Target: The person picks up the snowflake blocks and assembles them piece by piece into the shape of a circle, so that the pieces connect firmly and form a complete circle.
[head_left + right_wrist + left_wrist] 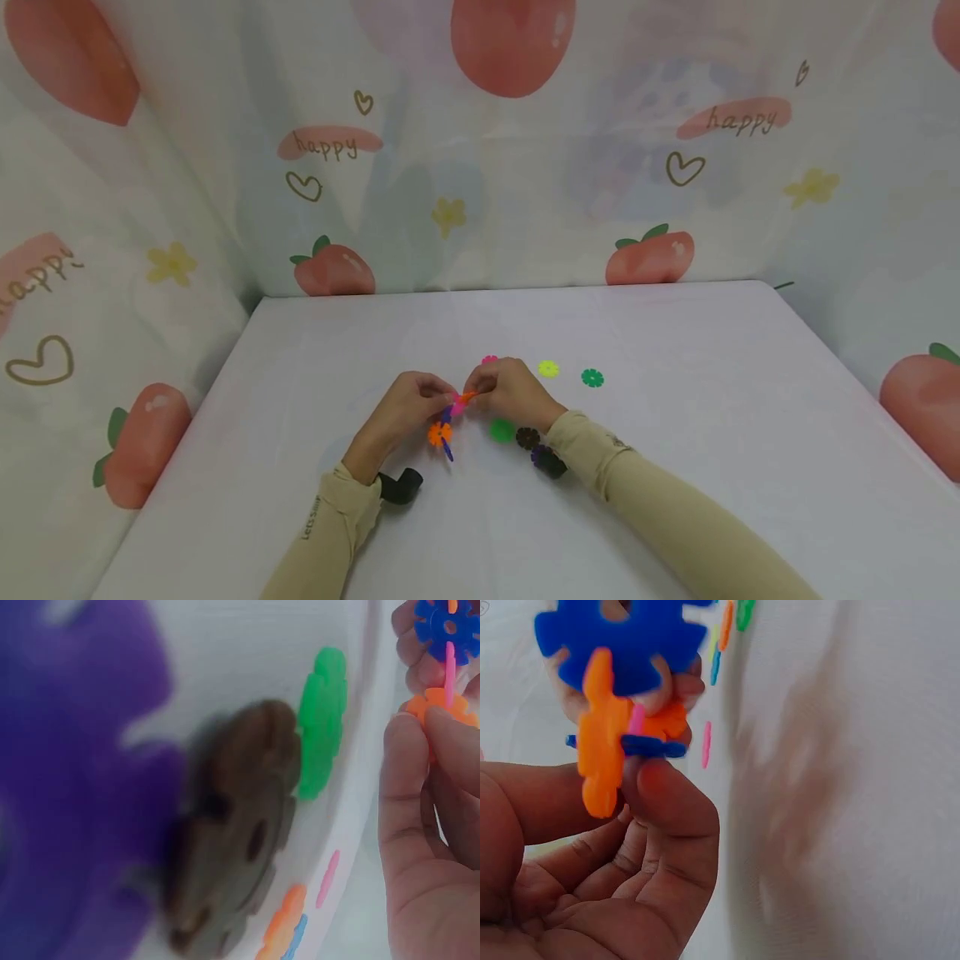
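A small chain of notched plastic discs hangs between my two hands. In the head view it includes an orange disc (438,434), a blue disc (448,450) at the lower end and a pink disc (458,406). My left hand (397,412) pinches the chain between thumb and fingers, near a blue disc (654,746) seen edge-on in the left wrist view. From the other side my right hand (517,393) pinches an orange disc (433,703), which meets the pink disc (450,673) edge to edge. Whether those two are fully slotted together I cannot tell.
Loose discs lie about my right hand: pink (490,360), yellow (548,368), dark green (592,377), bright green (502,430), brown (528,437) and purple (536,455). The right wrist view adds an orange one (282,924). A patterned curtain (480,183) borders the white table (360,325).
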`<state>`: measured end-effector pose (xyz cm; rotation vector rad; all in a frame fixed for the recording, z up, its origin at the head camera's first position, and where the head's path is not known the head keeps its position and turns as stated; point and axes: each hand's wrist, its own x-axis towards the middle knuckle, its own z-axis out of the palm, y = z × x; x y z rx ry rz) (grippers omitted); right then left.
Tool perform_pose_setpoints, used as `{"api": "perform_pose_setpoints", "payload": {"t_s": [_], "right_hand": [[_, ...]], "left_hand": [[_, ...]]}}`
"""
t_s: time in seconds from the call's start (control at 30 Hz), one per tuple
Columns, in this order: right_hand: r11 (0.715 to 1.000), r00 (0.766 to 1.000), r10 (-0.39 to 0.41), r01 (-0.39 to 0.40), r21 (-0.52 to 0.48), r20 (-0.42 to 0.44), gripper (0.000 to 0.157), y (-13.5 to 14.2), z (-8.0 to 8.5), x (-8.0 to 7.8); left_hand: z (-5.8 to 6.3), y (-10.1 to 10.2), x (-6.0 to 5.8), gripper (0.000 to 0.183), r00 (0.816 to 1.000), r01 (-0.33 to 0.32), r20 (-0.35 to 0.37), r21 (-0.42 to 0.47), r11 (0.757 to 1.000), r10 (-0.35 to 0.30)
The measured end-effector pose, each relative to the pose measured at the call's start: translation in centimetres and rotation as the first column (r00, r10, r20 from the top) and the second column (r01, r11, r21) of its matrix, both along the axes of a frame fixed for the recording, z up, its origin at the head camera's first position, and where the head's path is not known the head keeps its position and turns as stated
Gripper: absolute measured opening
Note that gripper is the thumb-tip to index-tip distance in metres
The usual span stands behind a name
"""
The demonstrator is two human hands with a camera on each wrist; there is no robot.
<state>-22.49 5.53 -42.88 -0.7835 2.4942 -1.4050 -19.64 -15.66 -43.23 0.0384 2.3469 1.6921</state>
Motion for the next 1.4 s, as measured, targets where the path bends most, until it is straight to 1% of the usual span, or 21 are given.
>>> {"api": "perform_pose_setpoints", "payload": {"t_s": [0.1, 0.2, 0.27, 0.4, 0.53, 0.63, 0.87, 1.0, 1.2, 1.4], "right_hand": [[1.0, 0.999, 0.001, 0.0, 0.025, -0.05, 0.019, -0.1, 0.0, -0.2], [1.0, 0.998, 0.001, 0.0, 0.028, -0.061, 0.017, -0.1, 0.0, -0.3], [1.0, 0.999, 0.002, 0.0, 0.03, -0.05, 0.015, -0.2, 0.0, -0.2], [0.999, 0.999, -0.015, 0.017, 0.051, -0.035, 0.014, -0.1, 0.1, -0.1], [0.997, 0.998, -0.052, 0.051, 0.063, 0.02, 0.011, 0.6, 0.4, 0.1], [0.994, 0.995, -0.086, 0.083, 0.066, 0.044, 0.009, 1.7, 0.7, 0.0], [0.991, 0.991, -0.136, 0.135, 0.022, 0.019, 0.012, 5.0, 1.6, -0.3], [0.984, 0.984, -0.176, 0.175, 0.029, 0.007, 0.013, 7.1, 1.9, -0.7], [0.967, 0.97, -0.243, 0.242, 0.075, 0.005, 0.016, 10.2, 2.0, -1.2], [0.947, 0.956, -0.292, 0.295, 0.129, -0.04, 0.018, 12.8, 1.8, -1.3]], "left_hand": [[0.1, 0.1, -0.1, 0.01, 1.0, 0.009, -0.015, -0.025, 1.0, -0.01], [0.1, -0.1, -0.3, 0.012, 0.999, 0.027, -0.017, -0.044, 0.999, -0.028], [0.1, -0.4, -0.3, 0.014, 0.999, 0.04, -0.011, -0.052, 0.998, -0.04], [0.1, -0.8, -0.5, 0.016, 0.999, 0.046, 0.006, -0.065, 0.997, -0.045], [0.1, -1.0, -0.6, 0.016, 0.998, 0.053, 0.031, -0.095, 0.994, -0.05], [0.1, -1.2, -0.5, 0.016, 0.997, 0.068, 0.05, -0.123, 0.99, -0.062], [0.5, -2.0, -0.2, 0.014, 0.996, 0.079, 0.062, -0.229, 0.97, -0.066], [0.7, -2.4, -0.1, 0.013, 0.995, 0.08, 0.072, -0.282, 0.956, -0.062], [0.9, -2.8, 0.0, 0.011, 0.995, 0.095, 0.036, -0.353, 0.931, -0.088], [1.2, -2.8, 0.2, 0.009, 0.993, 0.105, 0.001, -0.416, 0.903, -0.115]]}}
